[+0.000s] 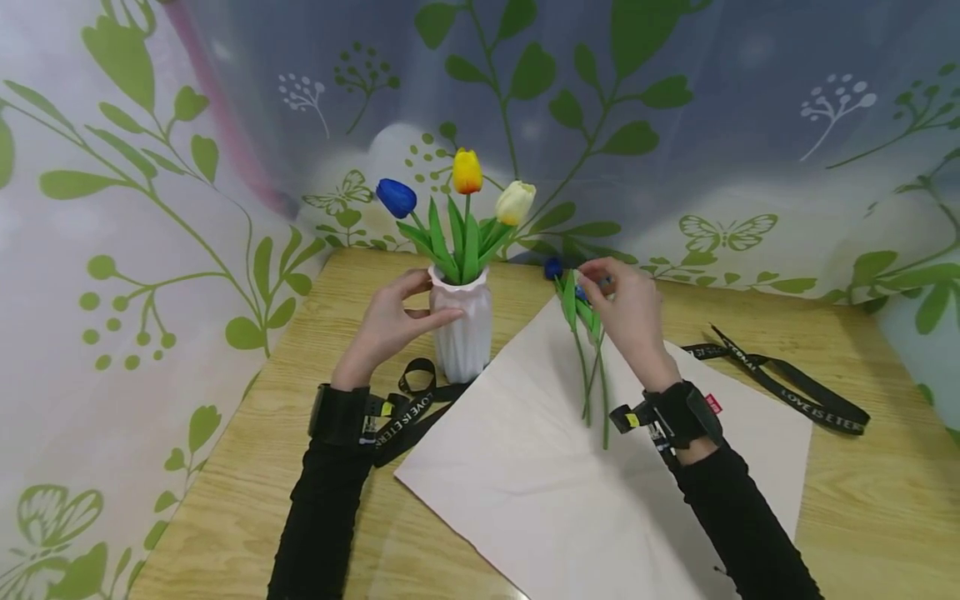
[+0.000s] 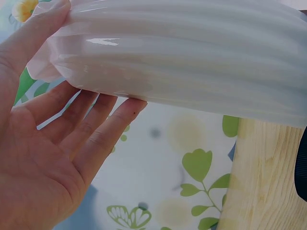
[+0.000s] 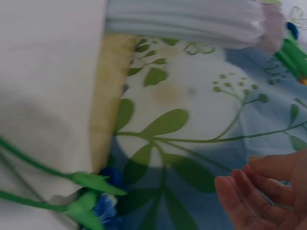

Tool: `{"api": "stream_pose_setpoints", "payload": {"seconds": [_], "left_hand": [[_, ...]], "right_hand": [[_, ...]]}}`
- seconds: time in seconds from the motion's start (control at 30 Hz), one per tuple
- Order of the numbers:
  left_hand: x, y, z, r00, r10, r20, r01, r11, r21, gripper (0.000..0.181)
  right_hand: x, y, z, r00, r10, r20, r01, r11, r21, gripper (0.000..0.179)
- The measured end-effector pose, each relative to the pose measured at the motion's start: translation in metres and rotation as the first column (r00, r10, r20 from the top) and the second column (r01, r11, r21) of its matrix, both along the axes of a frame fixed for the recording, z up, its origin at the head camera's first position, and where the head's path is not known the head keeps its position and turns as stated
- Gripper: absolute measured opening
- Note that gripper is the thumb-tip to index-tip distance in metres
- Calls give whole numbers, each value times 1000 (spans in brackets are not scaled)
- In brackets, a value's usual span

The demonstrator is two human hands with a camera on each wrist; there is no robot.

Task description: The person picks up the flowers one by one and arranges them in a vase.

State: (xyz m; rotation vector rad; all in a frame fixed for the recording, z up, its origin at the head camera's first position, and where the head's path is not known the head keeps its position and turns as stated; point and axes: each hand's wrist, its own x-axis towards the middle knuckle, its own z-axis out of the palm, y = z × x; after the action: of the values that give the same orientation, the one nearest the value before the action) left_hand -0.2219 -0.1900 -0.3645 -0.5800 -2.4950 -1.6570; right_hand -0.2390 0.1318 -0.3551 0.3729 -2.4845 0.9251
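A ribbed white vase [image 1: 463, 333] with a ruffled rim stands upright on the wooden table. It holds a blue tulip [image 1: 396, 198], a yellow-orange tulip [image 1: 467, 172] and a cream tulip [image 1: 516, 202]. My left hand [image 1: 393, 321] holds the vase near its neck, thumb across the front and fingers [image 2: 108, 136] against the other side. Several long-stemmed flowers [image 1: 588, 358] with green leaves and blue heads lie to the right of the vase. Above their heads is my right hand [image 1: 626, 304], which is empty in the right wrist view, with loosely bent fingers [image 3: 235, 196] apart from the flowers.
A cream cloth [image 1: 525, 475] with a small red tag lies on the table [image 1: 247, 517], under the stems. One black lettered ribbon [image 1: 420, 417] curls by the vase's base, another black ribbon [image 1: 813, 400] at the right. Printed curtains [image 1: 600, 142] hang behind the table.
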Motion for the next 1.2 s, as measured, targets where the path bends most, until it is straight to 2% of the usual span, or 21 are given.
{"api": "stream_pose_setpoints", "payload": {"seconds": [0.1,0.23,0.47,0.53,0.6,0.77,0.97,1.13,1.2], "left_hand": [[0,-1,0,1000,-7,7,7,1000,3,59],[1,-1,1,1000,-12,23,12,1000,5,59],[1,0,2,1000,-8,25,8,1000,-8,60],[0,0,2,1000,-7,27,8,1000,-9,60],[0,0,2,1000,-8,28,8,1000,-9,60],[-1,-1,1,1000,-11,28,11,1000,-8,59],[0,-1,1,1000,-10,26,10,1000,-10,59],[0,-1,1,1000,-6,21,6,1000,-9,59],[-1,-1,0,1000,-5,21,5,1000,-8,59]], "right_hand": [[-5,1,-18,995,-15,94,6,995,98,23],[-9,0,-39,976,-47,211,5,980,197,23],[-17,-4,-58,940,-96,328,-27,936,352,25],[-19,-4,-61,923,-105,369,-42,928,369,23],[-21,-5,-64,912,-107,395,-55,925,377,14],[-25,-7,-70,911,-124,395,-47,917,395,44],[-29,-5,-75,899,-144,414,-49,906,421,42],[-30,-2,-75,879,-108,464,-90,918,385,45],[-30,0,-75,869,-95,485,-102,926,364,39]]}}
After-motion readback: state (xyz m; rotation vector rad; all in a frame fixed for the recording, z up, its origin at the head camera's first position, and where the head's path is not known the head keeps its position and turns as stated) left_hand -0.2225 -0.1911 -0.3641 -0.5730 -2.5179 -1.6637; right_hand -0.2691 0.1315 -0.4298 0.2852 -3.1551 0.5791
